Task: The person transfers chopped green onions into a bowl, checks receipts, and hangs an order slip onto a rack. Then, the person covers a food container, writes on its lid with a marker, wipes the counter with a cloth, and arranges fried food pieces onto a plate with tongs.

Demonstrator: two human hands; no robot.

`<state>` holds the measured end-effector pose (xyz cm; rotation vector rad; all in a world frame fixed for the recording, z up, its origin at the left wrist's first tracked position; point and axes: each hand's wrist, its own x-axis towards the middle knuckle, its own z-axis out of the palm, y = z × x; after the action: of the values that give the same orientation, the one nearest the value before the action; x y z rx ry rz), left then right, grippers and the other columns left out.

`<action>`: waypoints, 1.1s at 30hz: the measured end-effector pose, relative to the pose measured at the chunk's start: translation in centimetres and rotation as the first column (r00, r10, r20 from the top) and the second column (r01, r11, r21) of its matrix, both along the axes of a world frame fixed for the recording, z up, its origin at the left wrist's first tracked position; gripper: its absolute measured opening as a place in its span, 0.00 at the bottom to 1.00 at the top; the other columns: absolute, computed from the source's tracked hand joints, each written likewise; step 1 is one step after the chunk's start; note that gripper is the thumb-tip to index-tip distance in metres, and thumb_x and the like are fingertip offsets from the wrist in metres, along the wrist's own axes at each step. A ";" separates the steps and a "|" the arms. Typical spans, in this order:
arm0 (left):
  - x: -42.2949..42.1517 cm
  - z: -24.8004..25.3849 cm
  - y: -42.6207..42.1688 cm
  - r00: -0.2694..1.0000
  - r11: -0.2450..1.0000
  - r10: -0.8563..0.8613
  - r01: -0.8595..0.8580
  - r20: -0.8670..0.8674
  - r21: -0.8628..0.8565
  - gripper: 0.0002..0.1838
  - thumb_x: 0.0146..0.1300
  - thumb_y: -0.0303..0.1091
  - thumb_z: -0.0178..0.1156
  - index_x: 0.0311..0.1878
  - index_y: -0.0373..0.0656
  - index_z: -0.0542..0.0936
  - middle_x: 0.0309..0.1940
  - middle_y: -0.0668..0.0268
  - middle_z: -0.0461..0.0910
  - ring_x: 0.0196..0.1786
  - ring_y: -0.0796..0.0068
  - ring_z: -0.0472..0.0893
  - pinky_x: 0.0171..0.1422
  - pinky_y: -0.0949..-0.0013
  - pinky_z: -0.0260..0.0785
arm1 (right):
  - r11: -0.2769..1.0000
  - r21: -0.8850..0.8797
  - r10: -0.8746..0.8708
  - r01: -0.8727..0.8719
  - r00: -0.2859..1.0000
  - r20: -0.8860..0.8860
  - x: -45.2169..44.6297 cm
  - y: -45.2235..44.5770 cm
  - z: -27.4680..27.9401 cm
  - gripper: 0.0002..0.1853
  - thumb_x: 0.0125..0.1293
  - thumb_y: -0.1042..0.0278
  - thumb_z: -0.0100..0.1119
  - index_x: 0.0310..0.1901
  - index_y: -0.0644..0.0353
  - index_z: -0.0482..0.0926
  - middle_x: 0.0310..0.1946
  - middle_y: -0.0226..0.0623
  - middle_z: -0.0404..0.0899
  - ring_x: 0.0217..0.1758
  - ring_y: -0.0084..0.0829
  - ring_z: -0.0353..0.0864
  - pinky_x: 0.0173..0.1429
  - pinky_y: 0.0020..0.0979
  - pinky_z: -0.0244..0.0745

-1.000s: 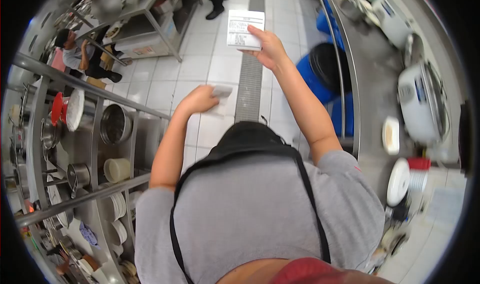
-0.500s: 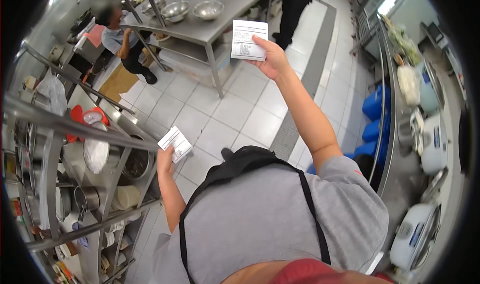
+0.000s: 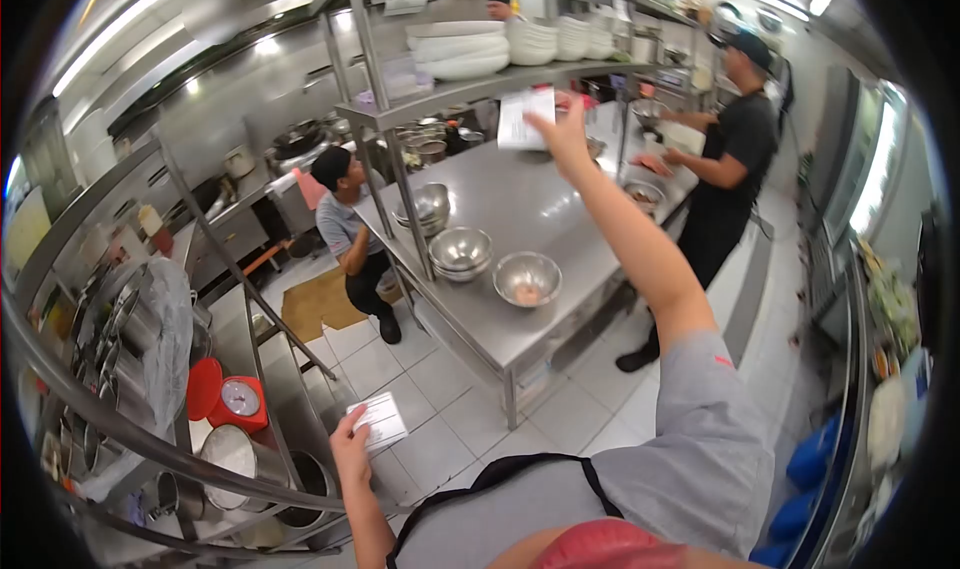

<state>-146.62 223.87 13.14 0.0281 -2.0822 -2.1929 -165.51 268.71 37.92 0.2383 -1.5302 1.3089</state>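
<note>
My right hand is raised high in front of me, its fingers closed on a white printed order slip. The slip is in front of the far part of the steel table, below the shelf with white dishes. Lower and to the left, my left hand pinches a second white order slip by its edge, above the tiled floor. The print on both slips is too small to read.
A steel table with metal bowls stands ahead. One co-worker is left of it, another in dark clothes at its right. A rack with a red kitchen scale is close on my left; blue containers lie right.
My view has tilted up, bringing the shelf and the co-worker on the right into sight. My right arm still holds its slip raised, now in front of the table; both slips remain held.
</note>
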 end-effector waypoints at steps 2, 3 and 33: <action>0.0 -0.1 1.0 0.983 0.977 0.183 -0.184 0.018 0.108 0.19 0.49 0.18 0.51 0.47 0.32 0.74 0.44 0.60 0.75 0.45 0.74 0.73 0.49 0.76 0.63 | 0.995 0.016 0.099 -0.098 0.993 -0.059 -10.3 2.9 6.1 0.32 0.45 0.72 0.68 0.48 0.60 0.56 0.37 0.46 0.73 0.38 0.29 0.75 0.38 0.28 0.72; 0.9 -0.3 1.6 0.966 0.956 0.257 -0.258 0.022 0.139 0.18 0.50 0.18 0.50 0.47 0.32 0.74 0.44 0.60 0.75 0.45 0.73 0.73 0.50 0.75 0.64 | 0.989 0.028 0.148 -0.148 0.989 -0.024 -11.3 2.5 9.9 0.32 0.44 0.71 0.68 0.48 0.60 0.57 0.37 0.46 0.74 0.40 0.30 0.75 0.39 0.28 0.72; 19.7 12.4 0.8 0.191 0.370 0.877 -0.854 -0.442 0.366 0.29 0.67 0.48 0.30 0.47 0.32 0.75 0.42 0.56 0.75 0.44 0.71 0.74 0.49 0.72 0.67 | 0.126 0.317 0.992 -0.940 0.113 -0.058 9.1 -31.7 0.3 0.16 0.59 0.81 0.50 0.50 0.68 0.67 0.41 0.41 0.74 0.36 0.29 0.77 0.39 0.26 0.75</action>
<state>-126.91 224.63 25.58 0.3997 -1.1180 -1.2263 -156.39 237.00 38.21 1.8155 -1.1669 1.9841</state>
